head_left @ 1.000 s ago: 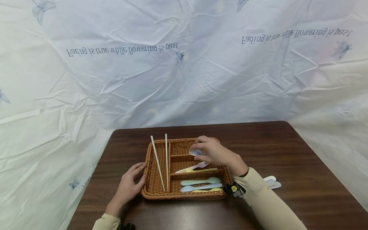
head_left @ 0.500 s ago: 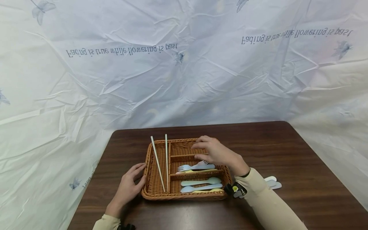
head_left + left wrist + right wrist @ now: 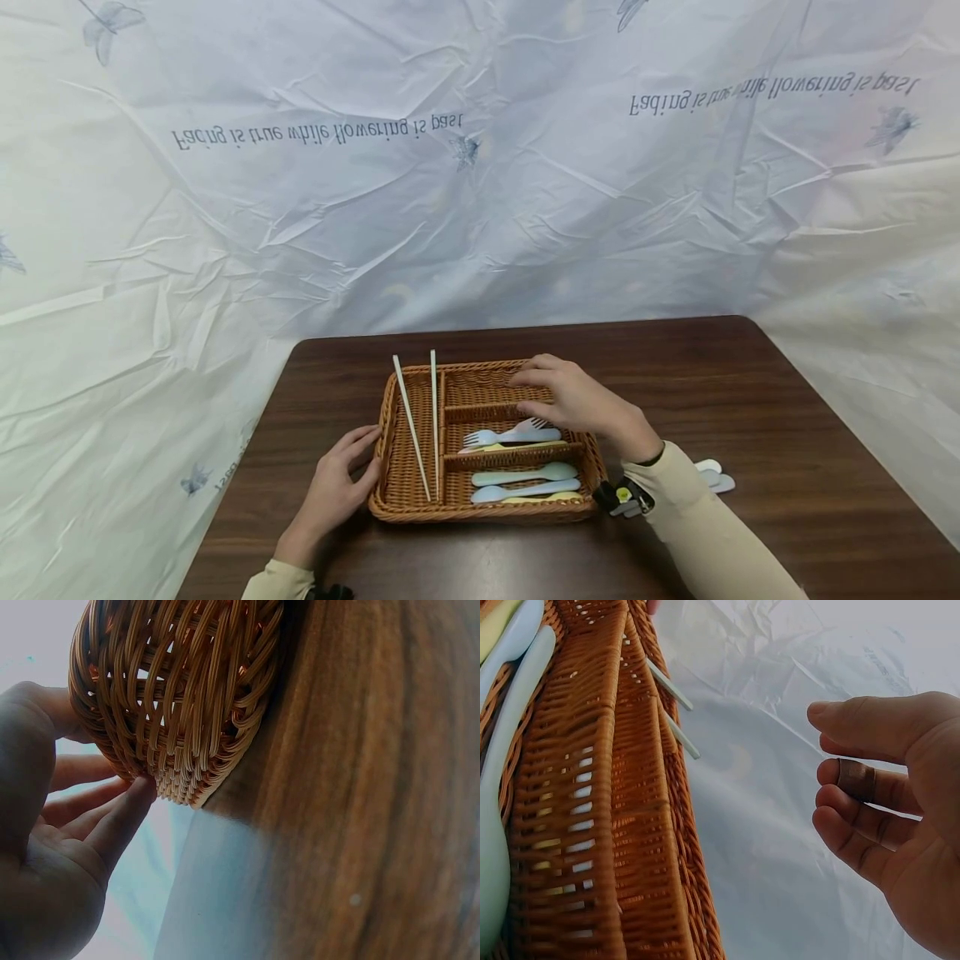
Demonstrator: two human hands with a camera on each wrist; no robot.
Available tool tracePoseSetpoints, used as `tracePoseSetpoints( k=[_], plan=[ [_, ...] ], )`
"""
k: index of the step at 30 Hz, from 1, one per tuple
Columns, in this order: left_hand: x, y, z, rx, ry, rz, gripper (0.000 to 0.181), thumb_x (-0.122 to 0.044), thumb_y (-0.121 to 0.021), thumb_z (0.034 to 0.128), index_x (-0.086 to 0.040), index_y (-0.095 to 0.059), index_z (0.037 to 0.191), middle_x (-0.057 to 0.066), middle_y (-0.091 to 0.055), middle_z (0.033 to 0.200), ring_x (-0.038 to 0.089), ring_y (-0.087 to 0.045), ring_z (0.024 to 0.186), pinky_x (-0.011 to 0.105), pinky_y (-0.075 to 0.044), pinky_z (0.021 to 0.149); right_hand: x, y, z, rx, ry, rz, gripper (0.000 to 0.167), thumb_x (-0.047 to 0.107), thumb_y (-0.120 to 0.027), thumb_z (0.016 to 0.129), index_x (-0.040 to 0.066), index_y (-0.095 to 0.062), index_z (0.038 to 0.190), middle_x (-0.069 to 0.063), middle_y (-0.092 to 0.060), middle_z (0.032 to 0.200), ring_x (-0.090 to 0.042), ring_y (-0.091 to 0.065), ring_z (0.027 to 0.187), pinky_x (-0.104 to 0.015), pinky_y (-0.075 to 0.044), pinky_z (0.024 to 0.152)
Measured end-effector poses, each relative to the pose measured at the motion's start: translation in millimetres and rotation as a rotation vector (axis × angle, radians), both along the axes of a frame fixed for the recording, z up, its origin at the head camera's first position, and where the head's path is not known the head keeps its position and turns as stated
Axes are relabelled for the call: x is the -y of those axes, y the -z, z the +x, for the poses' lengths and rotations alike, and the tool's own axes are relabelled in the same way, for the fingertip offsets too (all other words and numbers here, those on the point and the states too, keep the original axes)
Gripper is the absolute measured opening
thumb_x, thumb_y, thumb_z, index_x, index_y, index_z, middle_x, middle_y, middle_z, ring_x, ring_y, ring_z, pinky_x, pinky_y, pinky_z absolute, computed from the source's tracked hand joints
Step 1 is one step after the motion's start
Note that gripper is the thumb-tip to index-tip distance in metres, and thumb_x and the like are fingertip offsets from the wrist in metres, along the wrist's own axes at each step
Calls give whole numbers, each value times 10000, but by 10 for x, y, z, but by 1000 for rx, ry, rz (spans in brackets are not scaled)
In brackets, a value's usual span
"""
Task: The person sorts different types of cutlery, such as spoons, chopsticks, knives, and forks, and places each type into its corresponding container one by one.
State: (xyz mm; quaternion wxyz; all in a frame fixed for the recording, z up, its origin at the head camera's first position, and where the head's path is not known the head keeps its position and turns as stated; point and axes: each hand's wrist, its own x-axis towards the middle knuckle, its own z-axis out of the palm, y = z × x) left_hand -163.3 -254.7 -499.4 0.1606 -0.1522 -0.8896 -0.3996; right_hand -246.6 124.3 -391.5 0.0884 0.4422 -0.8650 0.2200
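A brown wicker basket [image 3: 480, 514] with compartments sits on the table. My left hand [image 3: 341, 477] touches the outside of its left wall with extended fingers, seen close in the left wrist view. Over the basket's right back side hovers my right hand [image 3: 581, 402], its relaxed fingers holding nothing. Below it, a blue fork [image 3: 510, 436] lies over a pink fork [image 3: 536, 423] and a yellow utensil [image 3: 517, 446] in the middle compartment. The front compartment holds a green spoon [image 3: 525, 475], a blue spoon [image 3: 521, 490] and a yellow utensil, partly hidden.
Two white chopsticks [image 3: 434, 425] lean in the long left compartment, their tips above the back rim. White and grey utensil ends [image 3: 720, 482] lie on the dark wooden table [image 3: 810, 467], partly behind my right sleeve. A pale printed sheet [image 3: 480, 208] hangs behind.
The right hand has let go of the blue fork, which dropped into the middle compartment, and then drifted slightly right. The left hand stays at the basket's side.
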Motion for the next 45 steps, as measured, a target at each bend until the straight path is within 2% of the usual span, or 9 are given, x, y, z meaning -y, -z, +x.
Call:
tracePoseSetpoints(
  k=[7, 14, 21, 25, 32, 37, 45],
  plan=[
    [4, -6, 4, 5, 1, -5, 428, -4, -646, 894, 9, -588, 1318, 156, -550, 1328, 344, -585, 1181, 396, -591, 865, -172, 25, 34, -2, 47, -18, 323, 272, -700, 909, 157, -675, 1210, -21, -626, 1171, -172, -606, 1063, -372, -573, 835],
    [13, 0, 7, -11, 0, -11, 431, 6, -650, 888, 10, -591, 1315, 155, -555, 1321, 337, -590, 1174, 391, -597, 852, -342, 73, 50, -10, 87, -33, 328, 267, -702, 908, 140, -676, 1209, -19, -629, 1157, -149, -615, 987, -346, -561, 752],
    [8, 7, 1, -18, 7, -1, 430, 9, -649, 887, 9, -593, 1313, 157, -554, 1322, 337, -590, 1174, 391, -598, 849, -514, 113, 66, 58, 152, -19, 333, 273, -702, 907, 162, -670, 1220, -10, -624, 1172, -144, -615, 990, -363, -569, 751],
    [5, 4, -4, -21, 8, 1, 430, 8, -651, 886, 11, -593, 1312, 156, -554, 1322, 336, -590, 1173, 395, -597, 850, -617, 151, 81, 75, 185, -9, 353, 265, -715, 897, 161, -662, 1230, -13, -622, 1171, -124, -612, 937, -340, -566, 729],
    [7, 1, -4, -30, 11, -4, 431, 6, -655, 884, 16, -593, 1311, 161, -556, 1318, 335, -592, 1169, 394, -599, 847, -738, 210, 100, 88, 192, -36, 379, 231, -738, 877, 115, -658, 1229, -54, -627, 1161, -205, -648, 937, -410, -594, 752],
    [9, 12, -2, -27, 9, -8, 429, 4, -651, 888, 16, -591, 1313, 157, -555, 1320, 335, -592, 1169, 395, -599, 846, -813, 242, 141, 85, 217, -31, 375, 210, -748, 867, 97, -660, 1213, -66, -634, 1146, -216, -652, 934, -406, -595, 751],
    [11, 25, -9, -25, 8, -8, 424, 1, -648, 891, 14, -592, 1312, 152, -555, 1325, 337, -590, 1172, 401, -599, 844, -965, 328, 196, 136, 276, -8, 386, 240, -740, 872, 119, -649, 1226, -65, -626, 1179, -258, -657, 995, -424, -599, 792]
  ],
)
